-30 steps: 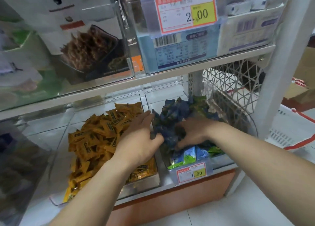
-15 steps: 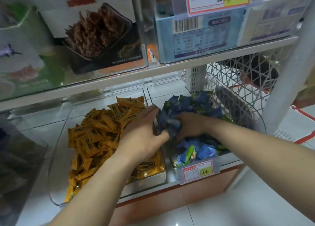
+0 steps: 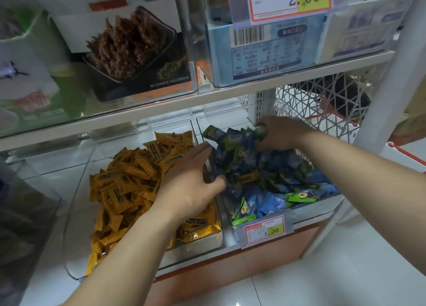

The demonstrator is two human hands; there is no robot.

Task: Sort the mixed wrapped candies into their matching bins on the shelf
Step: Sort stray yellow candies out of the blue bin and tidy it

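Store lower shelf [image 3: 39,271]: mixed blue and green candies [image 3: 265,162] in the right bin [image 3: 306,211] are being sifted. The left hand [image 3: 191,181] is pressed straight-fingered against the heap's left edge; wrappers at the back are gripped by the right hand [image 3: 279,132]. Strays probably must be picked out next.

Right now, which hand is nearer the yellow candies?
Left. The left hand lies over the right edge of the yellow candies, fingers reaching into the blue candies. The right hand is apart from them, gripping blue candies at the back of that pile.
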